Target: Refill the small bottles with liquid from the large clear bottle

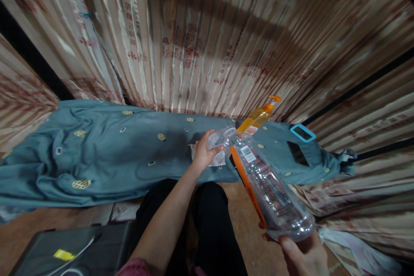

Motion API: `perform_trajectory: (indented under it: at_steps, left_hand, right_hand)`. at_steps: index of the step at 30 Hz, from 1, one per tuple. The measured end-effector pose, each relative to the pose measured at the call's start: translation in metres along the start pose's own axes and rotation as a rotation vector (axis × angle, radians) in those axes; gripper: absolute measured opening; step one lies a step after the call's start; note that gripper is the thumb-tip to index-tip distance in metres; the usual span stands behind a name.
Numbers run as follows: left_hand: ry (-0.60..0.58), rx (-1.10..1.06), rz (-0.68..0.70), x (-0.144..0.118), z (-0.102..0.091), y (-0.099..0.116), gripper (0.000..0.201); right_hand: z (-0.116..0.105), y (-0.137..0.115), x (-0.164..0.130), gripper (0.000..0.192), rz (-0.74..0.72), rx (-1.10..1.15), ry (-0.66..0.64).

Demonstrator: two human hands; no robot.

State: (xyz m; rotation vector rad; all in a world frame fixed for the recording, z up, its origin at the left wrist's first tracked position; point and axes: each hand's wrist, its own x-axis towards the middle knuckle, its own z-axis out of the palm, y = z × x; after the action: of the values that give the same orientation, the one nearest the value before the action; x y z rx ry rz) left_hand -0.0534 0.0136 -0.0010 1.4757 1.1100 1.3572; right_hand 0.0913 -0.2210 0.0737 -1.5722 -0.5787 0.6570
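Observation:
A large clear plastic bottle (271, 185) with an orange label edge and a barcode lies tilted across the view. My right hand (299, 252) grips it by its base, fingers wrapped around the bottom. At the neck end, my left hand (205, 151) pinches a small clear plastic piece (216, 139), which meets or overlaps the bottle's mouth; its exact kind is hard to make out. Beneath my left hand a white tissue (211, 158) lies on the cloth. Just behind the neck is a pump bottle (258, 117) of orange-yellow liquid with an orange pump head.
A teal cloth (106, 142) with pineapple prints covers the long low surface. A blue-framed device (302, 133) and a dark phone-like slab (298, 153) lie at its right. Patterned curtains (194, 43) hang behind. A grey case (77, 246) with a cable and yellow tag stands lower left.

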Motion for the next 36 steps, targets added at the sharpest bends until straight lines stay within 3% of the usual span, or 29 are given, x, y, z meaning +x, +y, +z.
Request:
perform_trajectory:
  at_steps: [27,36]
  left_hand:
    - [0.002,-0.03,-0.01,0.0,0.001,0.0,0.058]
    - [0.005,-0.02,0.001,0.001,0.001,0.0,0.057]
  right_hand:
    - [-0.036,0.021,0.026,0.07,-0.015,-0.245,-0.152]
    - [-0.005,-0.005,0.001,0.064,-0.026,-0.178,-0.036]
